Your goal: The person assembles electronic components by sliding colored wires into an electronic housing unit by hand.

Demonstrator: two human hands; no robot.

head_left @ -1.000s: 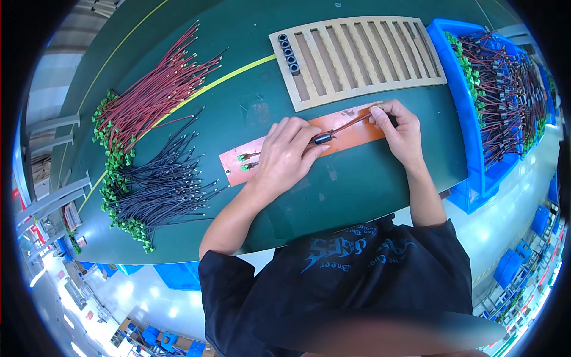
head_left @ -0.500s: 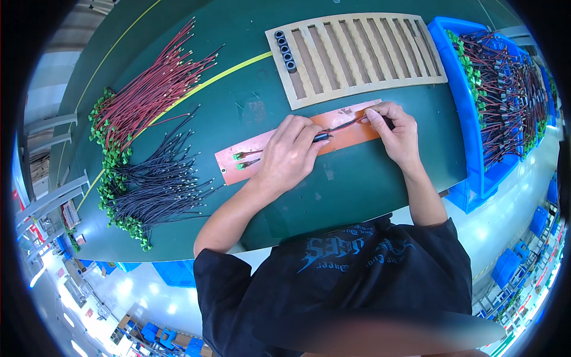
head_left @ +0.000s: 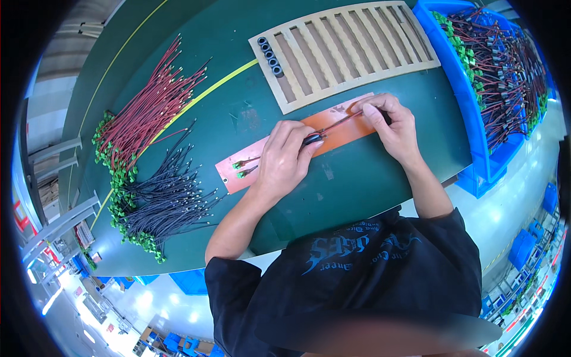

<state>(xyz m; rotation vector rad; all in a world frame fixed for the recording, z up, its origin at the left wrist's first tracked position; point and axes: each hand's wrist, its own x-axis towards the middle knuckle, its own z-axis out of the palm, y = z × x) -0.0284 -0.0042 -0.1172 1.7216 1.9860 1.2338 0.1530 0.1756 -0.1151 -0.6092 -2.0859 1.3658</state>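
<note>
Left hand (head_left: pixel 284 157) curled, palm down, thumb and fingertips closed about a black core (head_left: pixel 312 138); core sits near the middle of the long orange board (head_left: pixel 352 130), its near end poking out past the fingers. Right hand (head_left: pixel 394 126) mostly closed, thumb against forefinger, pinching the far part of the wires (head_left: pixel 340 123), which run from the core up to the pinch, along the board. Two green plugs (head_left: pixel 239 165) lie side by side over the left end of the board, short leads going in under the left hand. Board lies slantwise on the green worktop (head_left: pixel 339 190), below the slotted tray (head_left: pixel 363 79), which has a row of black rings (head_left: pixel 270 57) in its left slot. Left of the board: red leads (head_left: pixel 148 98) and, below them, black leads (head_left: pixel 172 196). Right: blue bin (head_left: pixel 477 132) packed with wired pieces (head_left: pixel 505 77). Hidden: middle of the leads and part of the core, under the left hand; wire tips, behind the right fingers. Dark thing (head_left: pixel 386 116) inside the right hand is hard to make out, can't tell what it is. Bin's far end fades at the dark rim.
</note>
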